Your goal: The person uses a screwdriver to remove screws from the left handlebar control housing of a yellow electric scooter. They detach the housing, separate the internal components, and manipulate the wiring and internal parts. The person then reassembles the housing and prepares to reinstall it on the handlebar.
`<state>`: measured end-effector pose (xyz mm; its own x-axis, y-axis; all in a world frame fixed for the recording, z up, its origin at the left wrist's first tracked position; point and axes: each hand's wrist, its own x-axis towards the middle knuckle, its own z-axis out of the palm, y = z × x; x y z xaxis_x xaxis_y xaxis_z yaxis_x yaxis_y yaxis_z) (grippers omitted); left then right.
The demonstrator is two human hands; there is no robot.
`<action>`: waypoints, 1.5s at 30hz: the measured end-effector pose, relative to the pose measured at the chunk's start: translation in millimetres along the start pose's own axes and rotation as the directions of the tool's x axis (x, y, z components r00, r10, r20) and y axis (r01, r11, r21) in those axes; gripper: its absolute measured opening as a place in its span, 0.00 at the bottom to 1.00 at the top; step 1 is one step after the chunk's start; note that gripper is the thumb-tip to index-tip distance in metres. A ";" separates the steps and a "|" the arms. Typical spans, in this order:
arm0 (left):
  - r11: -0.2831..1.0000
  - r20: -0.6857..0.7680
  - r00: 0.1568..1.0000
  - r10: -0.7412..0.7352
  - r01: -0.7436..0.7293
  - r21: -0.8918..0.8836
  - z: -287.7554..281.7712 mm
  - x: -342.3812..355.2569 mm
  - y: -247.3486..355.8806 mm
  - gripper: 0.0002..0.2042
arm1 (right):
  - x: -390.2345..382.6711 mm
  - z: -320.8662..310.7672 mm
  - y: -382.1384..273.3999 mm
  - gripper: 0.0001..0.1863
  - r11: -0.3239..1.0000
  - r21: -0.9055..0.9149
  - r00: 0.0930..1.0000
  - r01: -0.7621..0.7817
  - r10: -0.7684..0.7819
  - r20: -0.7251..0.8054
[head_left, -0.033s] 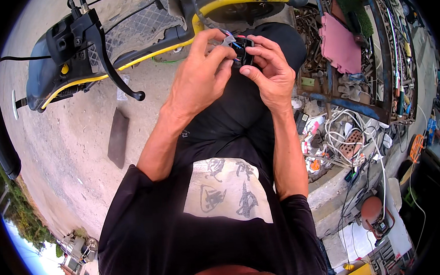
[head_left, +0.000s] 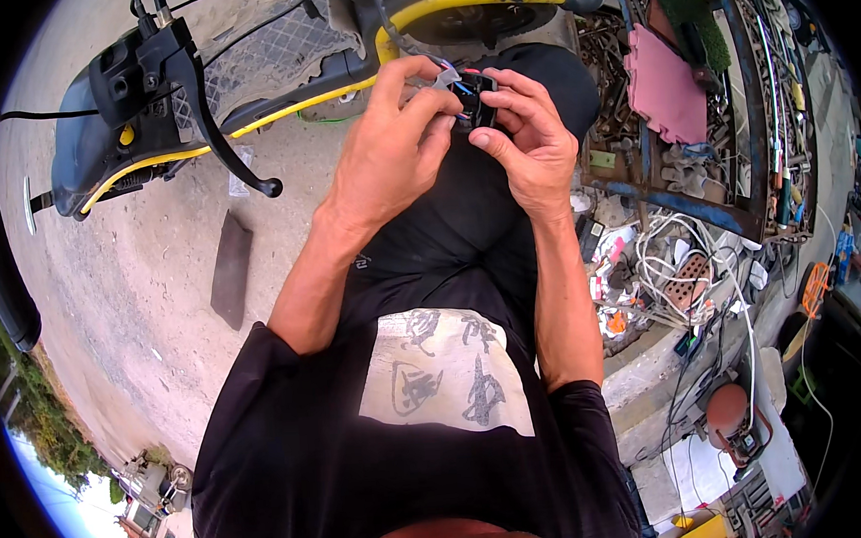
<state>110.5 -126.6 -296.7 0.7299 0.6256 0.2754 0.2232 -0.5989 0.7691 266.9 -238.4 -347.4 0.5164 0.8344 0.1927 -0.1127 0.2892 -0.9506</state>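
Above my lap, my right hand (head_left: 529, 137) grips a small black plastic housing (head_left: 486, 107) with fingers behind it and the thumb along its lower side. Thin wires (head_left: 462, 89), blue and red among them, lie in its open face. My left hand (head_left: 395, 149) pinches at these wires with thumb and fingertips, right against the housing; the exact pinch point is partly hidden by the fingers. Beside the left fingertips is a pale translucent connector (head_left: 448, 77). A dark cable sleeve (head_left: 391, 28) runs down toward it from the yellow and black scooter frame (head_left: 465, 1).
At the left are the scooter's handlebar and black brake lever (head_left: 214, 134). A dark flat piece (head_left: 232, 270) lies on the concrete. To the right stand a metal rack (head_left: 705, 211) of tools and hardware, a pink foam mat (head_left: 667, 86), and a heap of white cable (head_left: 659, 257) and scraps.
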 end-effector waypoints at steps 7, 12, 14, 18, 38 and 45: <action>0.976 -0.073 0.994 -0.080 0.064 -0.209 2.0 2.7 -1.7 0.10 | 0.3 -2.2 0.5 0.23 0.997 0.076 1.000 -0.011 0.012 -0.014; 0.963 -0.121 0.987 -0.104 0.069 -0.260 2.0 8.0 -2.7 0.08 | 0.6 -4.1 0.9 0.22 0.995 0.102 0.999 -0.012 0.015 -0.029; 0.958 -0.127 0.987 -0.103 0.065 -0.278 2.7 9.0 -2.0 0.08 | 0.9 -4.5 0.0 0.22 0.993 0.118 0.999 -0.013 0.017 -0.035; 0.873 -0.142 0.970 -0.199 0.110 -0.475 9.0 5.7 -7.5 0.08 | 0.5 -5.0 -0.9 0.22 0.992 0.126 0.999 -0.032 0.037 -0.035; 0.635 -0.019 0.889 -0.457 0.311 -0.707 -4.5 12.6 -3.3 0.17 | -0.6 -3.3 3.0 0.17 1.000 -0.019 1.000 0.016 -0.016 -0.022; 0.616 0.028 0.884 -0.467 0.347 -0.707 -3.8 6.3 -3.2 0.17 | -0.4 -1.7 3.6 0.16 0.999 -0.032 0.998 0.039 -0.041 -0.053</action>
<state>112.0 -118.9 -295.2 0.5589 0.8188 -0.1313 -0.0662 0.2019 0.9772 267.7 -238.4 -351.4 0.5651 0.7957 0.2181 -0.0651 0.3065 -0.9496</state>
